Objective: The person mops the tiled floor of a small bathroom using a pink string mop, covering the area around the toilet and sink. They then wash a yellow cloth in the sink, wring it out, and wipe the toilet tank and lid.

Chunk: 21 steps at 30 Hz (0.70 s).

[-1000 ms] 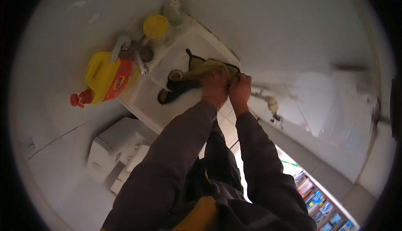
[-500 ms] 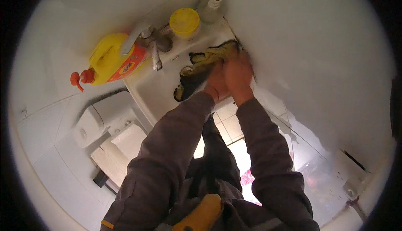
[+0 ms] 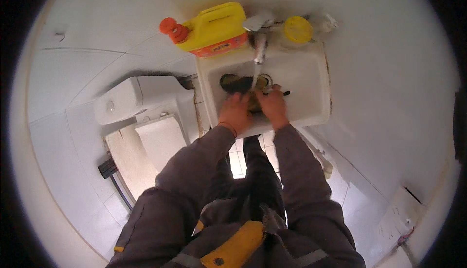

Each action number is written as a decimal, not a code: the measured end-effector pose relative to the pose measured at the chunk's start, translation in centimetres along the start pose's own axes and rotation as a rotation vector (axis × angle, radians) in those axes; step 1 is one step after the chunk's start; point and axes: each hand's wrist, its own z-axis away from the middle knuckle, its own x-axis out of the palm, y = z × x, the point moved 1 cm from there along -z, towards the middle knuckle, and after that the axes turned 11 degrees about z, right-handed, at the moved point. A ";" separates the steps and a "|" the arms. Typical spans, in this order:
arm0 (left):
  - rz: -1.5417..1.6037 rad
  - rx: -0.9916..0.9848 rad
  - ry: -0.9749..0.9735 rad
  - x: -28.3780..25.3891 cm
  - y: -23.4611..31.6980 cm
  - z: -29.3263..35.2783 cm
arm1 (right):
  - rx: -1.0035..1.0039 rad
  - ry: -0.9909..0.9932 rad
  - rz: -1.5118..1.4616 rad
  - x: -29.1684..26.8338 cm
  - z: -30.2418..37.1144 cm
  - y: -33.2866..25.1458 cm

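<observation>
Black-and-yellow cloth-like work gloves (image 3: 236, 84) lie bunched in the white sink (image 3: 318, 80), under a thin stream of water from the metal tap (image 3: 260, 54). My left hand (image 3: 236, 113) presses down on their near left part, its fingers bent over the fabric and a little blurred. On the near right side, my right hand (image 3: 273, 105) grips the gloves with curled fingers. The two hands are slightly apart, with some yellowish fabric showing between them. Much of the gloves is hidden under my fingers.
A yellow jug (image 3: 214, 27) with a red pump top lies left of the tap. A yellow-lidded tub (image 3: 297, 29) and a clear pump bottle (image 3: 327, 23) stand right of it. The toilet (image 3: 141, 98) is at the left; a wall rises close on the right.
Both hands and the gloves have moved from the sink's right end to below the tap, and the hands have separated. Water now runs from the tap. The view has shifted.
</observation>
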 end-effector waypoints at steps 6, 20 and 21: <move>0.802 -0.718 0.323 0.3 0.2 -4.6 | -0.122 -0.354 -0.070 10.2 -3.8 -0.9; 0.654 -0.462 0.085 1.9 0.8 -6.3 | -0.039 -0.029 0.067 0.0 -6.1 1.8; 0.604 -0.440 0.105 1.5 -0.4 -5.5 | -0.086 0.027 0.102 -0.1 -5.5 1.5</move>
